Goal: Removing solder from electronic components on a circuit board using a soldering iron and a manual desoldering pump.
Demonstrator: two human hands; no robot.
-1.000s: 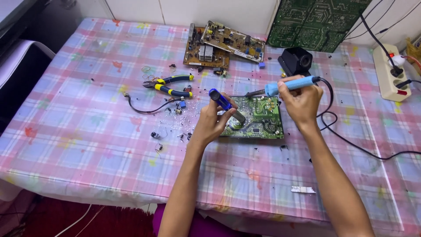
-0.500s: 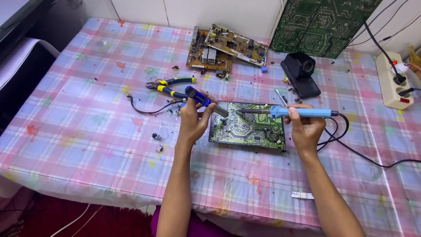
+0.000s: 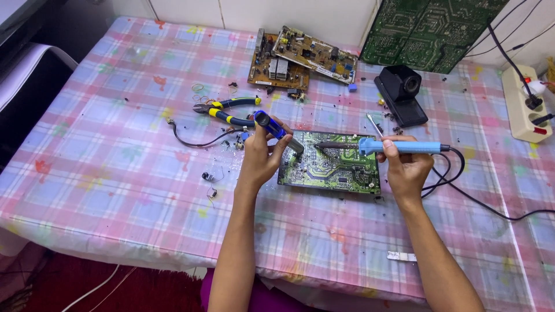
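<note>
The left hand (image 3: 261, 157) is clenched around a blue desoldering pump (image 3: 276, 130), its grey nozzle angled down to the right toward the near-left part of the green circuit board (image 3: 332, 163). The right hand (image 3: 408, 163) grasps the blue handle of a soldering iron (image 3: 381, 146), held nearly level, with the dark tip pointing left over the middle of the board. Whether the tip or the nozzle touches the board cannot be told. The iron's black cable (image 3: 480, 199) runs from the handle's right end, loops near the wrist, and leads off to the right across the desk (image 3: 104, 173).

Change since the earlier frames: a second ago the iron was raised and slanted, tip toward the pump, and both tools stood close together at the board's left edge. The iron now lies level and lower, and the two tools face each other across the board's surface with the right hand further right. Judged from this, the tools are being set over a joint on the board.

The board lies flat on the checked cloth, near the middle of the desk. To its far left lie yellow-handled pliers (image 3: 222, 110), with a short black wire (image 3: 193, 140) just near of them. At the far side rest two brown circuit boards (image 3: 300, 58), one over the other. A black stand (image 3: 400, 92) sits far right of the green board, and a white power strip (image 3: 523, 104) lies at the right edge.
</note>
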